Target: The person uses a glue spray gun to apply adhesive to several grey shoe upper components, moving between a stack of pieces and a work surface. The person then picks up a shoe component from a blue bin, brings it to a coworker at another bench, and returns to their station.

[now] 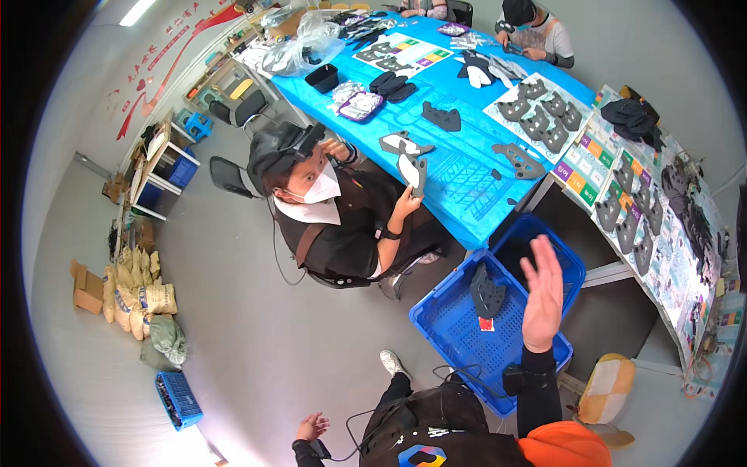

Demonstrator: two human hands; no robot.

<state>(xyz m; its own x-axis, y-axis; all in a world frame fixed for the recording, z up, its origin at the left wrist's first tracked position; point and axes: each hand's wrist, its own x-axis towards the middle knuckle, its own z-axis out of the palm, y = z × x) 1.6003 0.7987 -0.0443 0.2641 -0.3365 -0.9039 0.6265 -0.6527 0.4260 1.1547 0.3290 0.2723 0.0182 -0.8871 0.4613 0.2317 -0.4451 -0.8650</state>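
Observation:
My right hand (542, 300) is raised over the right side of a blue plastic crate (436, 331), its fingers stretched upward and nothing in it. Inside the crate lie a dark grey moulded part with holes (488, 294) and a small red-and-white card (486, 323). Low down beside my body hangs my left hand (313, 427), fingers loosely apart and holding nothing. It is over the floor, away from any object. Each of my wrists has a black device strapped on, with cables running to my body.
A seated co-worker (331, 206) holds a white-and-grey part (412, 173) at the blue-covered table (459, 194). A second blue crate (576, 268) stands under the table end. A stool with a yellow-and-white seat (605, 389) is at right; sacks (140, 292) lie left.

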